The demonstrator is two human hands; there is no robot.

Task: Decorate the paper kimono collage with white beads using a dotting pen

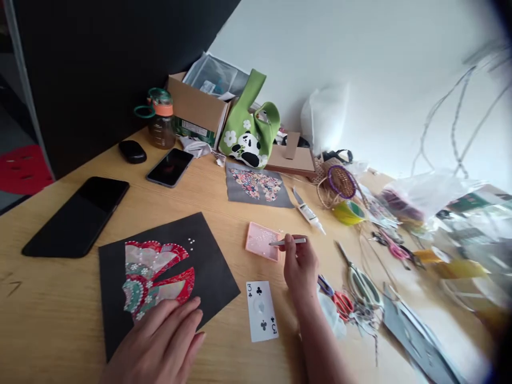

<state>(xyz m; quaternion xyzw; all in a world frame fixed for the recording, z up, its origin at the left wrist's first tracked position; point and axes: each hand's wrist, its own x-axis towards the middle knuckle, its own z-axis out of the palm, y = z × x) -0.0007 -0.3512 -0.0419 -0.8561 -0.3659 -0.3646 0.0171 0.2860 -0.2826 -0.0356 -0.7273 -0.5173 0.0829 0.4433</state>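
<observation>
My left hand point(160, 341) lies flat, fingers stretched out, over the lower part of a patterned fabric piece point(160, 264) on a black sheet point(214, 280). The fabric is red, green and white, with small white beads along its edges. Several loose white beads point(191, 244) sit on the sheet's upper part. My right hand point(302, 264) is closed around a thin white pen-like stick point(294, 241). Its tip is over a small pink tray point(250, 248) holding tiny pale beads point(262, 237). Below the tray lies a three of clubs playing card point(262, 314) with a clear blob on it.
Scissors point(362, 282), red-handled scissors point(342, 304) and a glue tube point(310, 213) lie to the right, among blurred craft supplies. Two phones, one a large black phone point(78, 216), a mouse point(133, 152) and a bottle point(162, 125) stand left. A green panda bag point(246, 133) is behind.
</observation>
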